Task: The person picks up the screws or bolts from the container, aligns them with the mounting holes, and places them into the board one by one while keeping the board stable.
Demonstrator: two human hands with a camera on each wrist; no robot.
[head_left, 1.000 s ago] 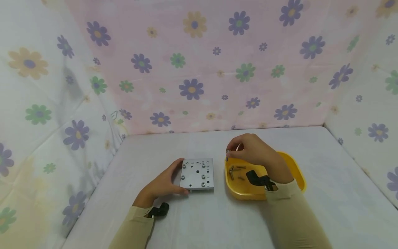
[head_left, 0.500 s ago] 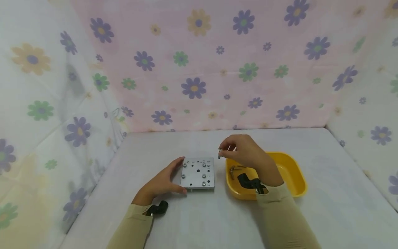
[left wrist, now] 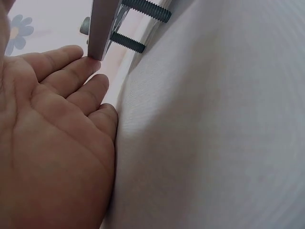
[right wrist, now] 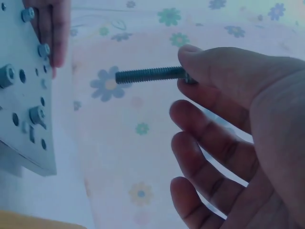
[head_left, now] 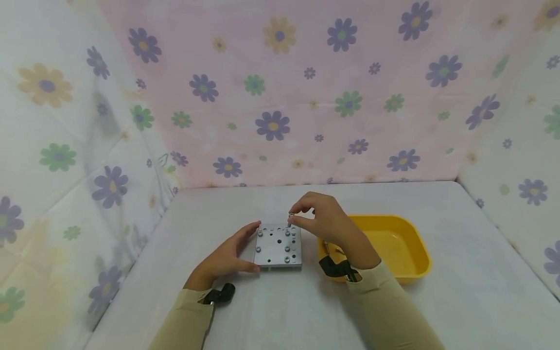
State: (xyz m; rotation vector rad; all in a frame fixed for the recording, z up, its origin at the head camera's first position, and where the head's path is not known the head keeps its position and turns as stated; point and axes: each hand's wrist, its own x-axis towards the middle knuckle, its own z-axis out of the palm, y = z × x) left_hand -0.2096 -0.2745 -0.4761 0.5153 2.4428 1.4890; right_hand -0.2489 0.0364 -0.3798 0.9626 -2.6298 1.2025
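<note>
A square metal plate (head_left: 272, 253) with drilled holes lies raised off the table. Several socket-head screws (head_left: 287, 249) stand in it, and threaded shafts (left wrist: 127, 43) poke out beneath it in the left wrist view. My left hand (head_left: 225, 257) holds the plate at its left side, thumb by the near corner and fingertips by the far one. Between right thumb and index finger, my right hand (head_left: 328, 218) pinches another socket-head screw (right wrist: 150, 75) by its head. That screw is over the plate's far right part, shaft pointing down at the plate; the right wrist view shows its tip apart from the plate.
A yellow tray (head_left: 422, 265) stands right of the plate, under my right forearm. A few loose screws (head_left: 325, 246) show at its left end, partly hidden by the arm. Flowered cloth walls (head_left: 306, 160) bound the white table (head_left: 271, 306) at back and sides.
My right hand has carried the pinched screw leftward from above the tray to over the plate's far right part. My left hand keeps its place on the plate.
</note>
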